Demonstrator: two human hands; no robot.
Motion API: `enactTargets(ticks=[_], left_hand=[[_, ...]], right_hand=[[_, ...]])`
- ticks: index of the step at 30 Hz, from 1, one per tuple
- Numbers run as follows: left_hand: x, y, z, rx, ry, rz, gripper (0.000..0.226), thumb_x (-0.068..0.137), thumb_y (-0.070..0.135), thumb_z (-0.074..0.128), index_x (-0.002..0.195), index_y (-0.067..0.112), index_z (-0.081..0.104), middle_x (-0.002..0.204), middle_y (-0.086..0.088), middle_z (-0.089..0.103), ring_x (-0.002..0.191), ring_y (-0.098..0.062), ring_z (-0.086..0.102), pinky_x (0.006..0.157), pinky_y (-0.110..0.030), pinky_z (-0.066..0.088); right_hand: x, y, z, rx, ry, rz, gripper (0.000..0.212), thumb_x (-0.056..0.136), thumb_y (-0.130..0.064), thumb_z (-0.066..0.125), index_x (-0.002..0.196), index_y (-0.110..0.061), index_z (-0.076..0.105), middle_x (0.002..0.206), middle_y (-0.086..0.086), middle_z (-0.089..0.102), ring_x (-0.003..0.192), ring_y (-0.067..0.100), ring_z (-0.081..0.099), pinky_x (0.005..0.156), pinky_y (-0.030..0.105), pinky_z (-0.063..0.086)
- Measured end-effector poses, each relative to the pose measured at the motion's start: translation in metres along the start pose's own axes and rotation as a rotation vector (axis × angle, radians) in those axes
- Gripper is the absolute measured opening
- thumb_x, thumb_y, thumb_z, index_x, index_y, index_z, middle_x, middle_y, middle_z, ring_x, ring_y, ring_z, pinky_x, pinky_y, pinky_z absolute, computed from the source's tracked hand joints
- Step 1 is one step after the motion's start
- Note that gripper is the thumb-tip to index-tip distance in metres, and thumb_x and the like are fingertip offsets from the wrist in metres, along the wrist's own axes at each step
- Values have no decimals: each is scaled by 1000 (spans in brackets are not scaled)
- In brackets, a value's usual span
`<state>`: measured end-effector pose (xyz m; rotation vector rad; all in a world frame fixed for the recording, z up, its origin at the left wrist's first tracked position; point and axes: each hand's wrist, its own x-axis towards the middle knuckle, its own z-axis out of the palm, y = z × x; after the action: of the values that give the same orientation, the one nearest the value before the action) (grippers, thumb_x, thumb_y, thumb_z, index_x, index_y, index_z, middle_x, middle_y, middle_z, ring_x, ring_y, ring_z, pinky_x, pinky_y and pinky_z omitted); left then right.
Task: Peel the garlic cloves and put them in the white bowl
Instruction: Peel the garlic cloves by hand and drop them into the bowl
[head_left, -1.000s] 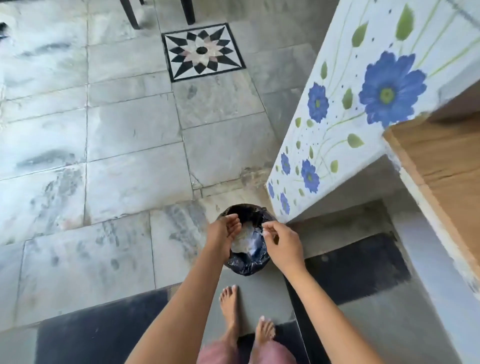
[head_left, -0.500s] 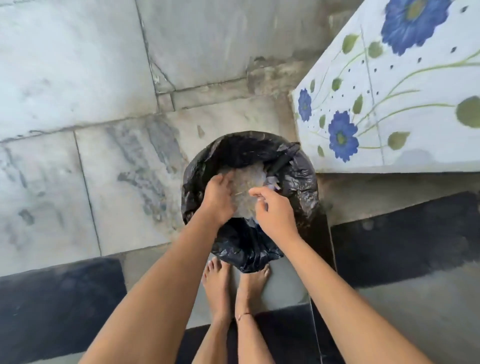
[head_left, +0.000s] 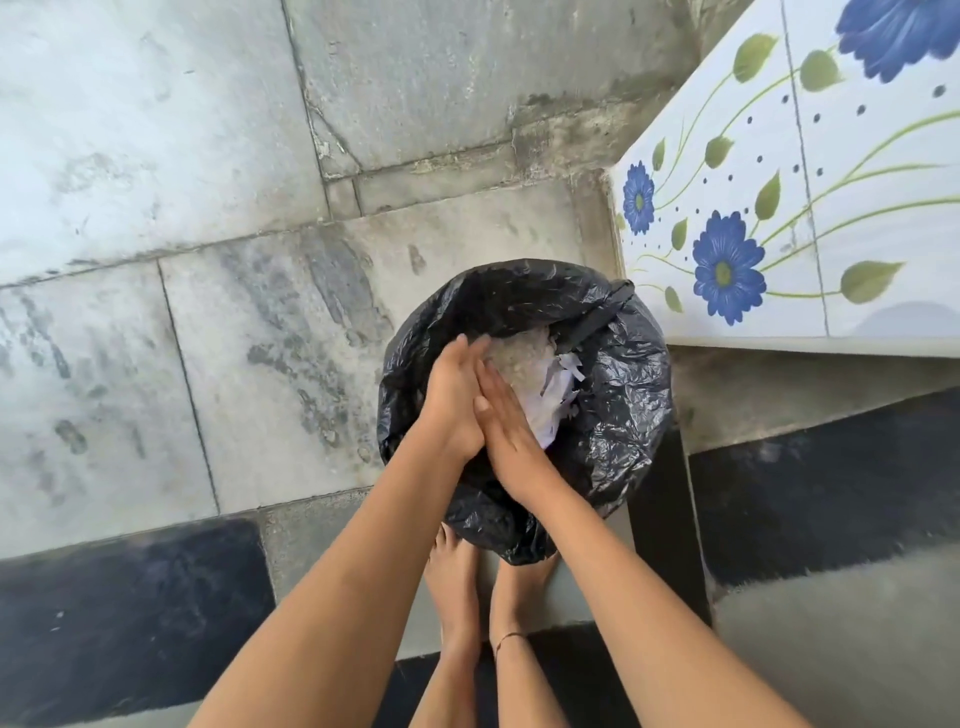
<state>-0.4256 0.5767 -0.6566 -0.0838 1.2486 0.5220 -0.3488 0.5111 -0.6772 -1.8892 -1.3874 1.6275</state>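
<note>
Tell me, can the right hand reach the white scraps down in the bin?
Probably yes. The right hand is flat just over the white scraps, above the open bin bag, and nothing covers them. The left hand only touches its side.

A bin lined with a black plastic bag (head_left: 613, 415) stands on grey stone floor tiles (head_left: 156, 156), just beside a white surface painted with blue flowers (head_left: 857, 218), a dark mat (head_left: 104, 623) nearby.

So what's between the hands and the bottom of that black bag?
Pale scraps, in the head view: they lie in the bag under the left hand and right hand, which press flat together. The bag's bottom is hidden.
</note>
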Motion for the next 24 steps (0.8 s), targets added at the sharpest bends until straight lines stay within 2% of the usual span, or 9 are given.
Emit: enactTargets(ticks=[2, 5, 7, 9, 11, 13, 17, 20, 24], left_hand=[[-1, 3, 4, -3, -42, 52, 53, 101, 41, 18, 145, 17, 36, 154, -7, 30, 143, -23, 23, 117, -41, 17], [-3, 1, 0, 10, -1, 38, 53, 101, 42, 20, 146, 18, 35, 152, -6, 32, 141, -24, 29, 117, -44, 19], [-3, -3, 4, 16, 62, -1, 54, 101, 42, 24, 146, 15, 35, 150, -6, 36, 138, -26, 34, 116, -42, 24], [-12, -3, 10, -14, 38, 17, 54, 101, 41, 25, 145, 13, 36, 151, -8, 33, 140, -26, 31, 116, -39, 23], [-33, -2, 9, -50, -47, 61, 53, 101, 42, 22, 144, 16, 36, 151, -9, 34, 139, -25, 31, 113, -39, 25], [-65, 2, 1, -30, -43, 85, 51, 101, 43, 22, 144, 19, 37, 149, -6, 37, 137, -23, 35, 109, -38, 29], [-140, 10, 9, 508, 133, 179, 36, 100, 32, 39, 132, 21, 50, 139, -5, 49, 120, -17, 49, 99, -30, 39], [-223, 24, 31, 906, 193, 437, 29, 95, 20, 52, 124, 19, 57, 125, -2, 59, 116, -17, 53, 91, -27, 41], [-350, 41, 67, 1237, 186, 780, 37, 91, 19, 60, 127, 16, 55, 124, -2, 59, 115, -19, 53, 88, -24, 37]], right_hand=[[4, 9, -7, 55, -27, 196, 54, 101, -45, 22, 150, -27, 10, 159, 0, 6, 145, 11, 3, 119, 40, 5], [8, -3, -15, 38, 214, 81, 53, 102, -37, 25, 150, -21, 11, 158, -3, 5, 144, 6, 1, 115, 22, 1], [7, -13, -10, 92, 66, 7, 50, 103, -36, 24, 150, -26, 11, 158, -6, 5, 143, 3, 0, 117, 26, 2], [1, -7, -8, 61, -69, 139, 50, 102, -41, 22, 150, -31, 10, 159, -4, 5, 145, 9, 3, 118, 34, 7], [-8, -5, -21, -44, -6, 306, 52, 101, -43, 23, 150, -27, 17, 159, 0, 8, 145, 19, 11, 114, 38, 16], [-29, -22, -37, -94, 135, 326, 52, 101, -41, 28, 148, -18, 25, 157, 2, 15, 144, 19, 17, 112, 37, 20], [-87, -84, -73, -200, 281, 207, 47, 99, -32, 40, 141, -12, 37, 148, 4, 37, 136, 20, 33, 112, 36, 25], [-148, -143, -112, -329, 404, 119, 46, 97, -29, 44, 138, -9, 41, 143, 6, 45, 131, 22, 40, 109, 35, 26], [-248, -230, -155, -428, 504, -18, 46, 95, -26, 47, 137, -6, 44, 141, 10, 46, 130, 26, 42, 110, 39, 28]])
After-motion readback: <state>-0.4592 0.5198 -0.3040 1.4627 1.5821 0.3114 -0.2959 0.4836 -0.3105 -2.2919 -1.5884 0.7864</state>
